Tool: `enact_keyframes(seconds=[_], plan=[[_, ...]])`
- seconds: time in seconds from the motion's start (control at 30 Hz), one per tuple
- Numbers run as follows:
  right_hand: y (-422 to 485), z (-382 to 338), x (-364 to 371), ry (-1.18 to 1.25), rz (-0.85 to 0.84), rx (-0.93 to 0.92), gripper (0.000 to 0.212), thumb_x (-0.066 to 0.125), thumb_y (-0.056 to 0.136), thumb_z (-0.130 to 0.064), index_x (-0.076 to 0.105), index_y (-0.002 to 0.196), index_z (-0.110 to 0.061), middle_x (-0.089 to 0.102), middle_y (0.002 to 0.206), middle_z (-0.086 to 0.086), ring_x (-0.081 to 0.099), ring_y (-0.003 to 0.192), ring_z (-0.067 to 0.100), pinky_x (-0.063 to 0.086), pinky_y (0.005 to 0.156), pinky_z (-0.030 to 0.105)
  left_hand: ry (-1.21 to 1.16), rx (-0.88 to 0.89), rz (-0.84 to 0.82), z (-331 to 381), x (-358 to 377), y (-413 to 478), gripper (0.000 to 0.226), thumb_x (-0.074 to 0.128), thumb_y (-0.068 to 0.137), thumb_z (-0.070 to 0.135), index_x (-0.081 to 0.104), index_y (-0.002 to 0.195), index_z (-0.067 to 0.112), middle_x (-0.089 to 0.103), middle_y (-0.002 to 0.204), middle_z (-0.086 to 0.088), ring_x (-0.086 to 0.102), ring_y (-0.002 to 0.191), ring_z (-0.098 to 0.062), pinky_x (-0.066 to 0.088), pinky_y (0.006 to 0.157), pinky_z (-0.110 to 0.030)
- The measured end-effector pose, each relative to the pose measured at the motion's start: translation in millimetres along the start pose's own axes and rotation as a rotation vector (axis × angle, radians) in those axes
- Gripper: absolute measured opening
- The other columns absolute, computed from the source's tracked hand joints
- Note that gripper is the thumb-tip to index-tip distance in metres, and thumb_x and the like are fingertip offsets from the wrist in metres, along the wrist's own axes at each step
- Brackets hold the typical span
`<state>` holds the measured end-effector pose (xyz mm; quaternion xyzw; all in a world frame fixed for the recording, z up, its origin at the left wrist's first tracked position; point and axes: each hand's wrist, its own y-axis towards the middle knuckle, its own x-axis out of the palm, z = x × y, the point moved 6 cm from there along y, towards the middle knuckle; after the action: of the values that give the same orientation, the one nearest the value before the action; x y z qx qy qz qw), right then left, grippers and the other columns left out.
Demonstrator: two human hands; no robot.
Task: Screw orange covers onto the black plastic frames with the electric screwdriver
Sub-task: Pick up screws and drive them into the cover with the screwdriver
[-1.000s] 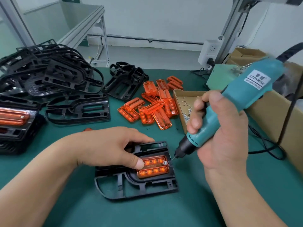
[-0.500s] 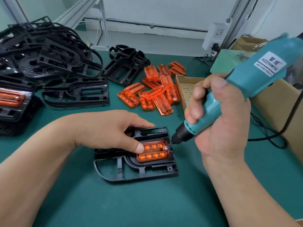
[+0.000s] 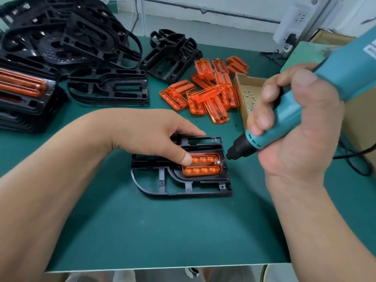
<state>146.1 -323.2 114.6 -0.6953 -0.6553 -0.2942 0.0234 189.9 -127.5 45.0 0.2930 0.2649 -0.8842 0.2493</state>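
A black plastic frame lies flat on the green table in front of me, with an orange cover seated in its recess. My left hand rests on the frame's far side and its thumb presses the cover's left end. My right hand grips the teal electric screwdriver, tilted down to the left. Its bit tip meets a silver screw at the cover's right end.
Loose orange covers lie in a pile behind the frame. A cardboard box of screws stands to their right. Bare black frames are heaped at the back left, and frames with covers fitted are stacked at the left edge. The screwdriver's cable trails right.
The view has tilted down and come closer, so the table's near edge shows. Both hands keep their hold, with the bit still at the screw on the cover's right end.
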Motion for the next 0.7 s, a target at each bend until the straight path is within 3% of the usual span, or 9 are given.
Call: enact_keyframes(seconds=[0.13,0.43,0.7], plan=[[-0.5,-0.2,0.4,0.013,-0.01,-0.009,0.019,0.059,0.089,-0.023,0.046,0.091,-0.008,0.054,0.077,0.009,0.046,0.046,0.019,0.036,0.048,0.026,-0.012,0.002,-0.012,0.9,1.4,0.1,0.065,0.079,0.086,0.049,0.055,0.146,0.048,0.065,0.127,0.034,0.062,0.12,0.008,0.043,0.111,-0.034],[-1.8,0.4,1.9,-0.026,-0.041,-0.015,0.013,0.054,0.094,-0.017,0.047,0.088,-0.008,0.053,0.076,0.009,0.047,0.045,0.018,0.037,0.049,0.025,-0.004,0.007,-0.001,0.2,0.8,0.5,0.059,0.081,0.092,0.04,0.056,0.145,0.05,0.066,0.119,0.036,0.064,0.113,0.01,0.044,0.099,-0.023],[-1.7,-4.2,23.4,-0.095,-0.342,-0.063,0.012,0.055,0.093,-0.013,0.054,0.082,-0.009,0.052,0.068,0.013,0.048,0.044,0.028,0.043,0.052,0.03,0.031,0.023,-0.005,3.5,1.4,0.5,0.056,0.078,0.093,0.043,0.055,0.144,0.05,0.065,0.114,0.038,0.064,0.108,0.011,0.043,0.092,-0.017]])
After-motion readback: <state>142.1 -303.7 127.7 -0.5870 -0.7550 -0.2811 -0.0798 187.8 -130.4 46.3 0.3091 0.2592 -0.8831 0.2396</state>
